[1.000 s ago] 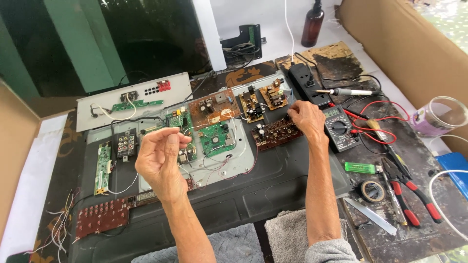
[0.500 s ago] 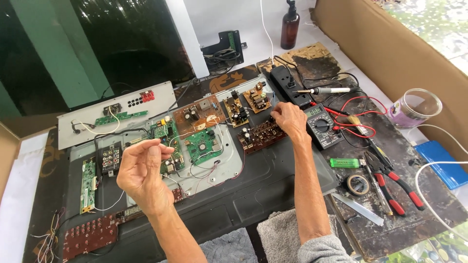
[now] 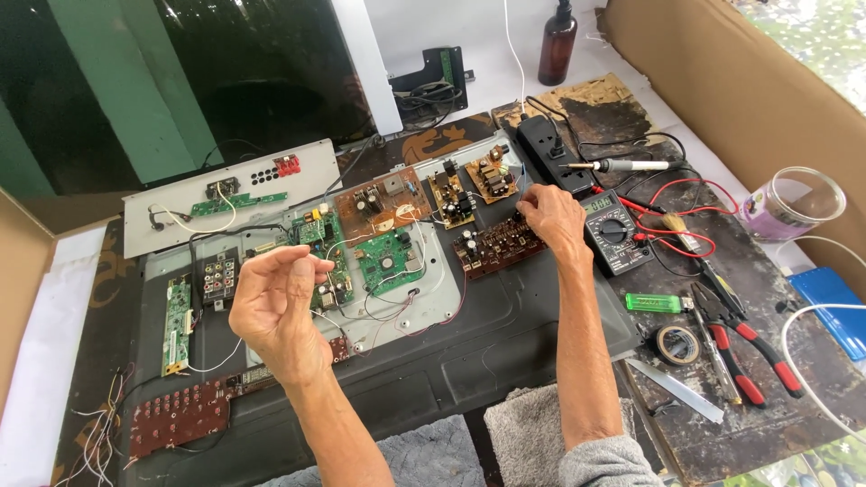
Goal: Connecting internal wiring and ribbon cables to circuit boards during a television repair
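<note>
My left hand (image 3: 275, 307) is raised above the opened back of a flat panel (image 3: 505, 334), fingers curled with thumb and fingertips pinched together; whether it holds something small I cannot tell. Below it lie a green circuit board (image 3: 386, 260) and thin wires. My right hand (image 3: 552, 216) rests palm down on the right end of a dark brown circuit board (image 3: 494, 245), fingers bent over its edge, just left of a black multimeter (image 3: 613, 230). Brown boards (image 3: 383, 200) lie behind it.
A black power strip (image 3: 548, 149), soldering iron (image 3: 622, 166), red test leads (image 3: 686, 212), green lighter (image 3: 653, 303), tape roll (image 3: 678, 344), red-handled pliers (image 3: 749, 356) and a clear cup (image 3: 794, 203) lie at right. A brown bottle (image 3: 557, 45) stands behind. Cardboard walls flank both sides.
The view has shifted so the bench sits lower and more to the right. My left hand has closed its fingertips more. My right hand stays on the dark brown board.
</note>
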